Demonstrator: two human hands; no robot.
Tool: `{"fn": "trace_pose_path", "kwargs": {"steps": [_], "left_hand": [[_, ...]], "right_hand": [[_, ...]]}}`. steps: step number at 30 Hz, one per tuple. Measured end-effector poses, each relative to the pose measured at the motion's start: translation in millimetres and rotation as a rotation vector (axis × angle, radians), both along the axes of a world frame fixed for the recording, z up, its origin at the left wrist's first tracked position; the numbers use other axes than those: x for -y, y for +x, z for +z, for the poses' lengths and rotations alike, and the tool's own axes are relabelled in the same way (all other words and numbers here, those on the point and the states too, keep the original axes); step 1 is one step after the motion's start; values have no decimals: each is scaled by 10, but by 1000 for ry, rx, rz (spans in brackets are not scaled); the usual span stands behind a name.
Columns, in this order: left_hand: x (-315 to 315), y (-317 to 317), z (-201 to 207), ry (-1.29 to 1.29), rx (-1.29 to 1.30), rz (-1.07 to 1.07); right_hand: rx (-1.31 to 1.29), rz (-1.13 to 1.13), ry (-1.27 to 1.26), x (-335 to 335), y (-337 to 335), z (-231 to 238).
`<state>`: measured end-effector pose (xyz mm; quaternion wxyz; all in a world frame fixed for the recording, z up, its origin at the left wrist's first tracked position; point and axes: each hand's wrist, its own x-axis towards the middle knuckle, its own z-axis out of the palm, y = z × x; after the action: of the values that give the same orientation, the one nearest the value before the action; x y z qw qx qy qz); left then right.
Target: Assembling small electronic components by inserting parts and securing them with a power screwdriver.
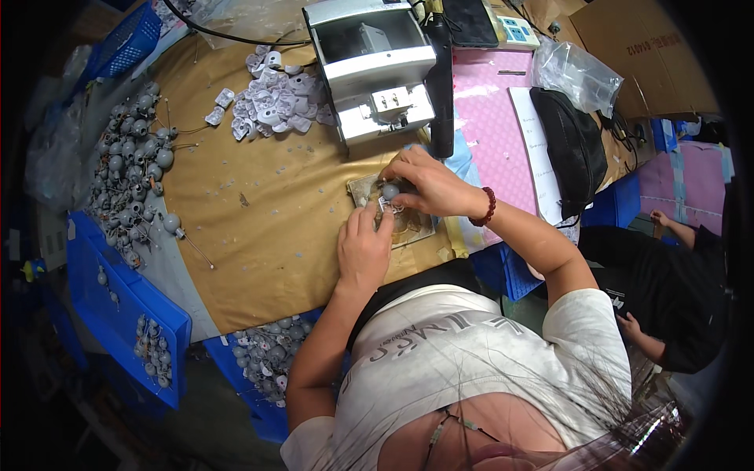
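Observation:
Both hands meet over a small square metal plate (425, 227) at the table's near edge. My right hand (433, 187), with a dark red bead bracelet at its wrist, curls its fingers around a grey ball-shaped part (390, 191). Just below the ball, a small white plastic piece (383, 203) sits at the fingertips of my left hand (365, 245), whose fingers are closed together against it. Fingers hide much of both parts, so how they join cannot be made out.
Loose white plastic pieces (275, 102) lie beside a silver machine (375, 74). Grey ball parts with wires (129, 153) are heaped at left. Blue bins (171, 314) stand along the table's left and near sides. A black pouch (572, 149) lies right; another person (660, 282) sits beyond.

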<state>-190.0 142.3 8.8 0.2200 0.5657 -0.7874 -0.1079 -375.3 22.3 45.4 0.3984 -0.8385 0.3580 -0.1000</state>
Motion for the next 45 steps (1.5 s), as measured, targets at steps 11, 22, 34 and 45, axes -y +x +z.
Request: {"fn": "trace_pose_path", "kwargs": {"steps": [11,22,34,45], "left_hand": [[256,-138,159,79,-95,127],[258,-166,83,4,-126,131],[236,-168,88,23,-145,146],[230,-145,44,59,-205,152]], "right_hand": [[348,-197,-315,-90,-61,-39],[472,-843,-135,698,-325,-213],[863,-466,-258,772,266,946],[693,-543,75,795,519,705]]}}
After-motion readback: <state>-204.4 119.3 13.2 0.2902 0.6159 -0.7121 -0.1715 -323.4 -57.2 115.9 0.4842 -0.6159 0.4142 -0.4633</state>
